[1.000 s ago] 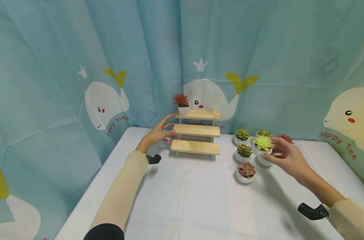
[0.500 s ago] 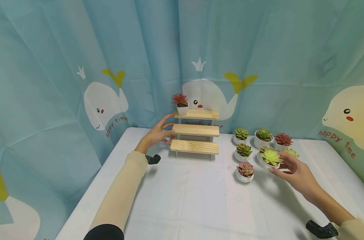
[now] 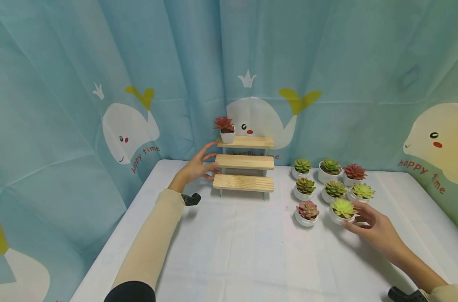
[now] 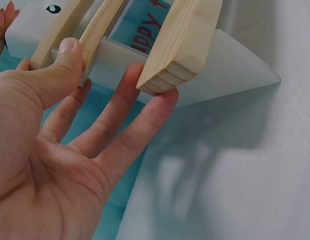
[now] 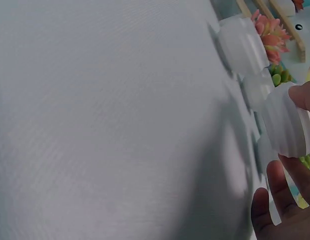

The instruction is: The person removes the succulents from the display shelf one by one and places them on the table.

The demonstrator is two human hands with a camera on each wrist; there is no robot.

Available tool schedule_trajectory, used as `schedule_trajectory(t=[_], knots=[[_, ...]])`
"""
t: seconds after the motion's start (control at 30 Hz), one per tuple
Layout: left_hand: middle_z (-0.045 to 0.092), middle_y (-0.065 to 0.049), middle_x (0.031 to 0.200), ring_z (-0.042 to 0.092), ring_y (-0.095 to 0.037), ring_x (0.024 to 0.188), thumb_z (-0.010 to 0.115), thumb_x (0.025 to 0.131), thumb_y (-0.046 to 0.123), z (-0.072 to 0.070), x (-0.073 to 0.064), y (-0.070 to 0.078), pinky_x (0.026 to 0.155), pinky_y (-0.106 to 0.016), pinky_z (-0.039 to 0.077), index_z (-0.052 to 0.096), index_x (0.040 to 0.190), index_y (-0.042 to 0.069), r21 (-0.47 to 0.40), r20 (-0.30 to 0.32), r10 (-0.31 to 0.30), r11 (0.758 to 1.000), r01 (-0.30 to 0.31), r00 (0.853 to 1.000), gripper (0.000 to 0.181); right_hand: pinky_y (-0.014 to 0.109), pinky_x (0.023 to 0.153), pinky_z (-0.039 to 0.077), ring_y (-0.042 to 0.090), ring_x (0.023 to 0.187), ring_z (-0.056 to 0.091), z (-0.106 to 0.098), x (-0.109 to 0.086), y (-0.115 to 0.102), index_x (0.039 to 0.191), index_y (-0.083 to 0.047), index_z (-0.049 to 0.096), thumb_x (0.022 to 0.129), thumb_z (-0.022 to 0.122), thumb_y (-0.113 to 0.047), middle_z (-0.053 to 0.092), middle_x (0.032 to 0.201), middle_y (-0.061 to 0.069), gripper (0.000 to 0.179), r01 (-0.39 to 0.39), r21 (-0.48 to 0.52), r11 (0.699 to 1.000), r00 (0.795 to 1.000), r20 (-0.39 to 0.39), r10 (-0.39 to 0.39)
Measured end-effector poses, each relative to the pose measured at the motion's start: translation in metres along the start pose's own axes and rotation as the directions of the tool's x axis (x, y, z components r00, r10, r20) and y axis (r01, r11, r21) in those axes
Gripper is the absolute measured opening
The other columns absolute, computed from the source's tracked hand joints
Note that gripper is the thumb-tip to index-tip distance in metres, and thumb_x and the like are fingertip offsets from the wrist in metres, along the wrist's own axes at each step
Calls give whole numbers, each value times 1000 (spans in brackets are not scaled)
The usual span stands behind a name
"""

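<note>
My right hand (image 3: 378,230) pinches a white pot with a bright green succulent (image 3: 343,208), thumb on one side and fingers on the other. In the right wrist view the white pot (image 5: 287,120) is seen from its side; whether its base touches the table I cannot tell. At the left end of a three-step wooden shelf stand (image 3: 244,162), my left hand (image 3: 195,170) spreads its fingers against the board ends. The left wrist view shows fingertips (image 4: 165,100) touching the lowest board (image 4: 180,55). On the top step's left end stands a red succulent (image 3: 226,131) in a white square pot.
Several potted succulents stand behind and left of the held one, including a pinkish one (image 3: 307,213), a dark red one (image 3: 354,174) and a yellow-green one (image 3: 362,191). A whale-print curtain (image 3: 191,84) hangs behind the white-covered table (image 3: 251,251).
My right hand has brought the bright green succulent lower and towards me, to the front of the other pots, uncovering those behind. My left hand stays at the stand.
</note>
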State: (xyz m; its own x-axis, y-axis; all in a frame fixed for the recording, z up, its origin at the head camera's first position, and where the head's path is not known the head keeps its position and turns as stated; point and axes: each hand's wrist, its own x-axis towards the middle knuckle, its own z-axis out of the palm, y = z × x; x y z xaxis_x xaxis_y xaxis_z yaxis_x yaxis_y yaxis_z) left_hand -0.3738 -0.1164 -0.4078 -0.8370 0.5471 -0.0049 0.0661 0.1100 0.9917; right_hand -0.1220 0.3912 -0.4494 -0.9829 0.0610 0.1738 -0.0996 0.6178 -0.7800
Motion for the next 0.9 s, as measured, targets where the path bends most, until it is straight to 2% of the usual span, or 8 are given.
schedule_trajectory(t=[0.2,0.3,0.43,0.57,0.67,0.9], knots=[[20,-17,168,59,-50,122,61,105,12,0,1,0,81,-56,59,19,164,37,-3,5,1,1000,-1,1000,77,15,70,52,-3,85,65,5,-1,4,140,0,54,89,84,-21,58,106,-35,63,21,-54,998,1000,-4,-21],[20,-16,168,60,-49,120,61,105,12,0,1,1,81,-56,59,19,164,37,-6,4,2,1000,-2,1000,77,16,69,52,-1,83,66,6,-1,5,141,-2,54,89,84,-22,64,106,-28,64,28,-70,997,1000,-3,-28],[21,-16,168,64,-46,115,61,105,12,1,1,1,81,-56,59,19,164,37,-3,1,2,1000,-2,1000,77,16,69,52,-3,83,64,8,-2,6,141,-2,55,89,84,-23,73,111,-1,63,28,-107,994,1000,-2,-28],[21,-16,168,66,-43,111,61,105,12,1,0,0,81,-56,59,19,164,37,-1,6,2,1000,-2,1000,77,17,69,52,-7,84,61,9,-3,7,141,-1,55,89,84,-25,69,119,24,63,23,-147,989,1000,6,-23],[21,-16,168,66,-43,112,62,104,12,0,0,0,82,-57,59,19,164,38,-6,5,-2,1000,2,1000,77,18,69,52,-8,85,60,10,-2,8,141,-2,55,90,83,-25,68,122,27,63,19,-154,988,1000,6,-18],[22,-16,168,64,-46,114,62,104,12,0,-1,1,84,-60,57,20,164,38,-12,1,-3,1000,3,1000,77,18,69,51,-7,85,58,9,-2,8,142,2,51,90,83,-23,68,117,26,66,3,-151,989,999,40,3]])
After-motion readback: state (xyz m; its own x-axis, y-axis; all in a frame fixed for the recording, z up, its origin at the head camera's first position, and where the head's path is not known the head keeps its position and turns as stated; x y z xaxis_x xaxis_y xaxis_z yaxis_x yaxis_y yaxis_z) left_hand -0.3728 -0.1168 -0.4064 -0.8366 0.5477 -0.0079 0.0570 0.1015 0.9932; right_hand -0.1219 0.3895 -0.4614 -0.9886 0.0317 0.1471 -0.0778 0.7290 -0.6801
